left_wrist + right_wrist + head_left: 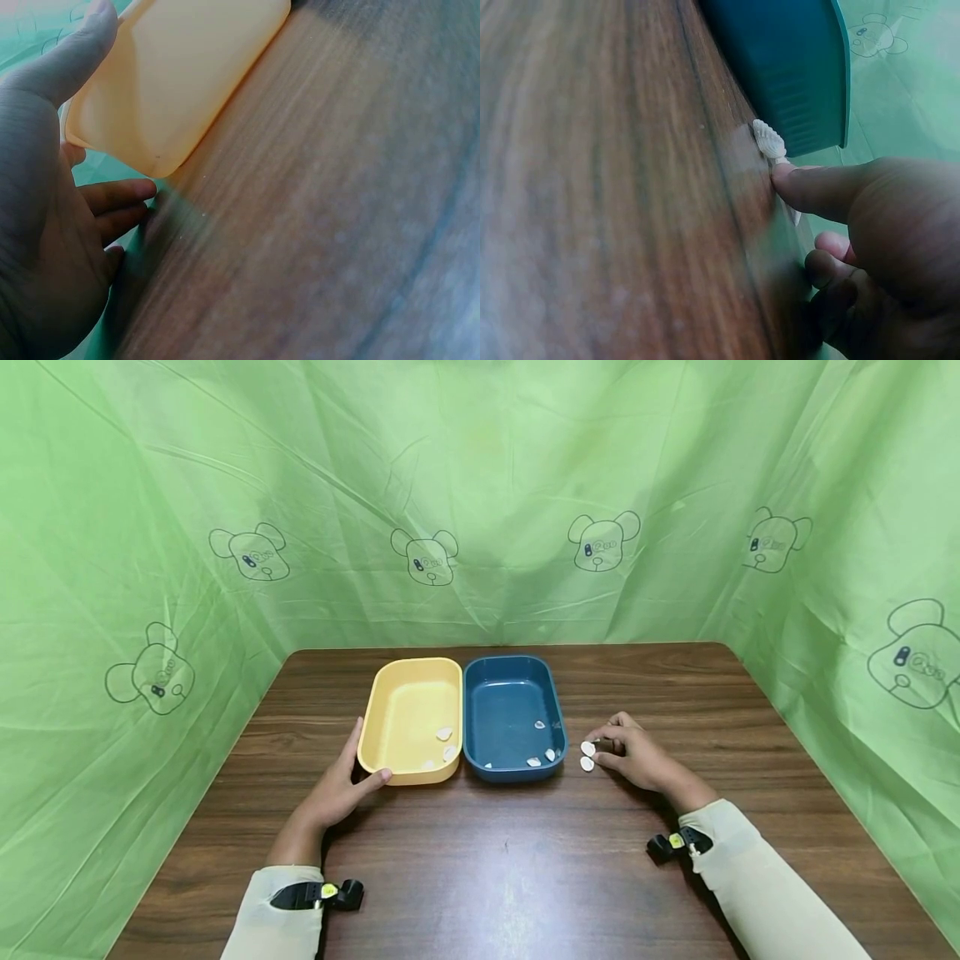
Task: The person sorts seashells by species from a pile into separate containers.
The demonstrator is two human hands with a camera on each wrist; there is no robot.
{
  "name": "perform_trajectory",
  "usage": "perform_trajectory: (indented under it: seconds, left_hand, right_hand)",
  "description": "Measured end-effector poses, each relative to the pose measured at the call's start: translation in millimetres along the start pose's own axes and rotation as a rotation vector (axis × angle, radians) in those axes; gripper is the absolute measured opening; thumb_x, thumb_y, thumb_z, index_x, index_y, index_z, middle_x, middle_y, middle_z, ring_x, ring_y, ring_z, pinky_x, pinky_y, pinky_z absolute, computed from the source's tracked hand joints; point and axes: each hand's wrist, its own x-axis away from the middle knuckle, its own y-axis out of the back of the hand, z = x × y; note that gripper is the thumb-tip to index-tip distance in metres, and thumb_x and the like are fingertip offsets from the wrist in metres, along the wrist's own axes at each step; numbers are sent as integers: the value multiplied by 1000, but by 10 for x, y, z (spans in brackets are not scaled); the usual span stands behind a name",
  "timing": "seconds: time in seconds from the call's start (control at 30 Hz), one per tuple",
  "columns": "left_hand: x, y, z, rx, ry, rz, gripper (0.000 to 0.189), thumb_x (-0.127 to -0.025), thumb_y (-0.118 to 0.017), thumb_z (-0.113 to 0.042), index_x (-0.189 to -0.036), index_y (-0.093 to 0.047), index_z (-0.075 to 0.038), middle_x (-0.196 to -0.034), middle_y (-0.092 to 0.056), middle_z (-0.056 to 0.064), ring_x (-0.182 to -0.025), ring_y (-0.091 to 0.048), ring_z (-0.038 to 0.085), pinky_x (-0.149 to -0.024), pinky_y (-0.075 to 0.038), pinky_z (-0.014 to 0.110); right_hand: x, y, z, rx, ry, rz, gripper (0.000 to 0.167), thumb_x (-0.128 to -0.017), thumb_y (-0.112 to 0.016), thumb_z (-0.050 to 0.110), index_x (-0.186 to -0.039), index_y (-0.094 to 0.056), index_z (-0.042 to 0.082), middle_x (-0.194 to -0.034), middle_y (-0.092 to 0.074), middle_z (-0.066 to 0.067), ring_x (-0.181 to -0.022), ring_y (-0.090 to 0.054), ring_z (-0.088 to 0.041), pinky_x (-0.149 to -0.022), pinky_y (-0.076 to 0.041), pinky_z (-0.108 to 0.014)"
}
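My left hand (335, 789) rests at the near left corner of a yellow tray (372, 727), thumb against its front and fingers along its left side. In the left wrist view the thumb lies along the tray wall, with the other fingers loosely spread below. To the right of a blue tray (558, 714), my right hand (636, 756) pinches a white seashell (588, 748) between thumb and forefinger, low over the table. Another ribbed seashell (769, 139) lies on the wood just beside the thumb tip.
The two trays stand side by side. A few pale shells (444, 734) lie in the yellow one, and several shells (550, 754) in the blue one. Green cloth (510, 510) with mouse-head drawings surrounds the brown wooden table (465, 860) at the back and sides.
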Motion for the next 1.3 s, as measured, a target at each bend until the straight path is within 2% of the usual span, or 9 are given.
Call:
perform_trajectory:
  seconds: [0.4, 0.77, 1.07, 1.3]
  left_hand:
    - [12, -6, -8, 8, -9, -1, 115, -101, -79, -30, -177, 7, -29, -185, 1, 19, -170, -7, 48, -131, -12, 74]
    - [12, -9, -10, 13, -19, -4, 115, -101, -79, -28, -177, 7, -28, -185, 2, 20, -170, -5, 48, -131, -11, 74]
    - [9, -6, -10, -4, -12, -4, 115, -101, -79, -30, -177, 7, -29, -185, 1, 19, -170, -7, 48, -131, -13, 74]
    - [6, -10, -3, 4, -27, -8, 115, -101, -79, -28, -177, 6, -27, -184, 1, 20, -170, -6, 48, -131, -12, 74]
  right_hand:
    - [11, 11, 26, -30, 0, -22, 21, -96, -84, 9, -116, -80, 12, -104, -52, -14, -87, -45, -21, -78, -35, -28]
    - [20, -20, 9, -48, 44, -65, 20, -95, -84, 5, -115, -80, 8, -105, -55, -18, -84, -48, -24, -76, -39, -29]
    - [19, -12, 20, -73, 18, -68, 18, -97, -82, 5, -115, -79, 7, -107, -55, -20, -89, -50, -27, -79, -41, -33]
    - [11, -7, 11, -110, -18, -82, 17, -97, -82, 5, -114, -79, 6, -111, -56, -21, -92, -53, -27, -80, -43, -29]
